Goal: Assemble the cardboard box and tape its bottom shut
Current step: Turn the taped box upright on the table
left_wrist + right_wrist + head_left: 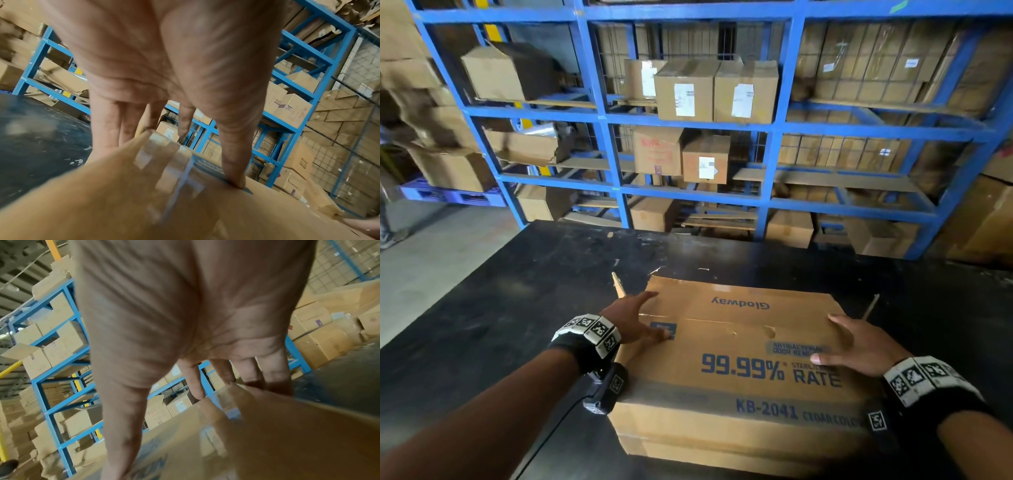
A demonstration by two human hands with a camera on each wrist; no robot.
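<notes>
A flattened brown cardboard box point(739, 370) with blue print lies on the black table point(517, 291), its loose flaps at the far edge. My left hand point(645, 318) rests on its left edge, fingers straight and reaching past the edge, thumb pressed on the top face. The left wrist view shows that hand point(164, 65) with the thumb point(232, 154) on the cardboard point(144, 203), near strips of old clear tape point(162, 154). My right hand point(849, 342) lies spread on the box's right edge. In the right wrist view its fingers point(275, 374) reach over the cardboard point(287, 443). No tape roll shows.
Blue metal shelving point(613, 120) packed with cartons stands just beyond the table's far edge. More cartons are stacked on a pallet at the left point(448, 171) and at the right point(983, 219). A person's foot point(390, 236) shows on the grey floor at far left.
</notes>
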